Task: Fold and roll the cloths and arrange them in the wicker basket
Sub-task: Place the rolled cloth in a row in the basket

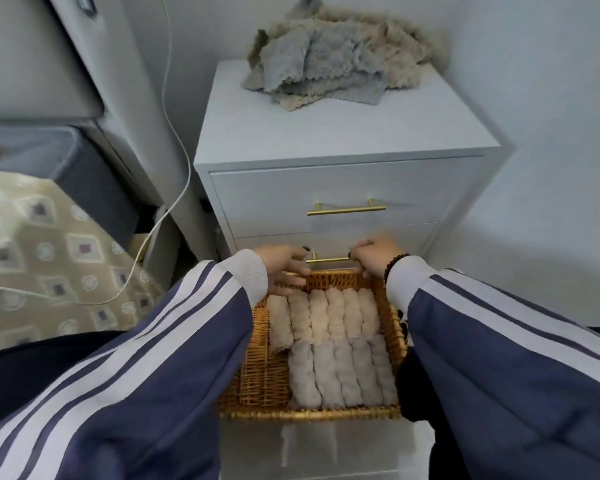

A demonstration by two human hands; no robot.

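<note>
The wicker basket (264, 375) sits low in front of me and holds two rows of rolled cloths: beige rolls (326, 317) at the far side, grey rolls (340, 375) nearer me. Its left strip is bare. My left hand (284, 268) lies over the far left rim with fingers spread and relaxed. My right hand (374, 258), slightly blurred, curls its fingers over the far right corner of the rim. A loose pile of grey and beige cloths (340, 60) lies on top of the white cabinet (326, 140).
The cabinet has drawers with brass handles (346, 207) right behind the basket. A white cable (184, 161) hangs at the left, beside a patterned bed cover (49, 258) and a grey bed frame. White walls close in at the back and right.
</note>
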